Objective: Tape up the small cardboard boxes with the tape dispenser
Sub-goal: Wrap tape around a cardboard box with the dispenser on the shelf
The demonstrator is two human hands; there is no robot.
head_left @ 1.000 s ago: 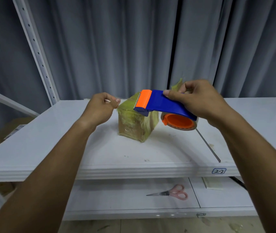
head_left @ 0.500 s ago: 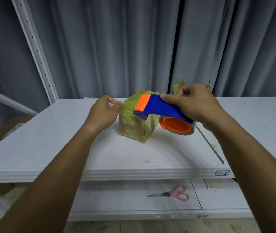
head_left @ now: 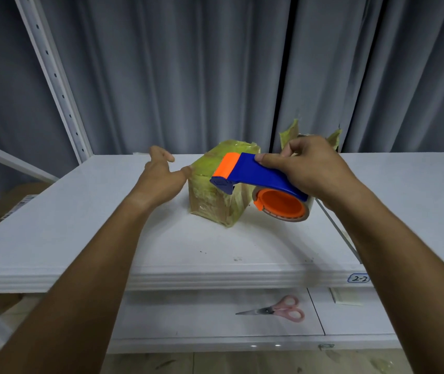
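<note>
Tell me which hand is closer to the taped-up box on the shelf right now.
Left. The left hand is open beside the box, its thumb at the box's upper left edge. The right hand grips the tape dispenser to the box's right, apart from it.

**One handwritten tag on the shelf edge**

A small white label [head_left: 359, 278] outlined in blue is stuck to the front edge of the upper white shelf [head_left: 188, 279], near its right end. It carries the handwritten characters "2-2". Below and left of this label, on the lower shelf, nothing bears writing. Far to the left of the label, beyond the upper shelf's left end, a white printed sticker [head_left: 18, 206] lies on a brown carton; its print is too small and blurred to read.
</note>
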